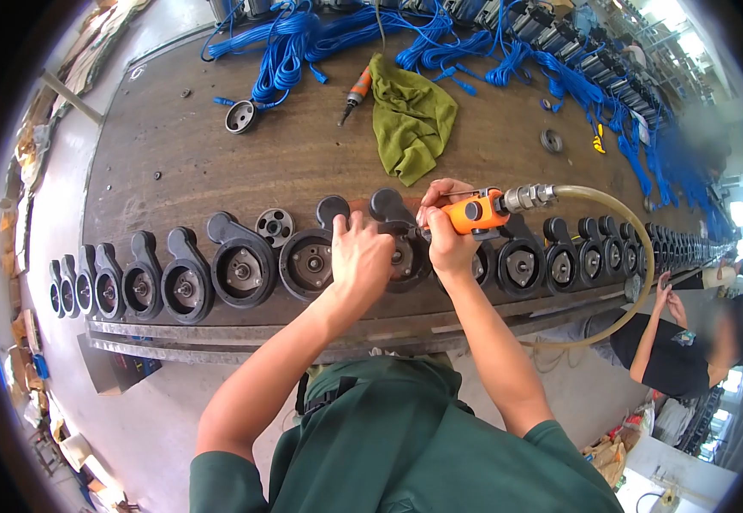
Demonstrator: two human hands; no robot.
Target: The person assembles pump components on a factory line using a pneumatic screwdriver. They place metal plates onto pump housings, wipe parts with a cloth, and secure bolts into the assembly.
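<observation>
My right hand (452,244) is closed around an orange air tool (474,214), its nose toward the left and a metal coupling at its rear. Below and left of the tool is a black round housing (401,258) with a stubby arm and a metal hub, partly covered by my hands. My left hand (361,256) has its fingers bent against that housing, gripping its left side. Just left of my left hand is another such housing (307,263). The tool's tip is hidden behind my fingers.
A row of black housings (241,272) lines the table's near edge. A clear hose (636,224) loops right from the tool. Farther back lie a green cloth (410,120), a second orange tool (358,90), metal rings (240,117) and blue cable bundles (286,51). A person (688,342) is at right.
</observation>
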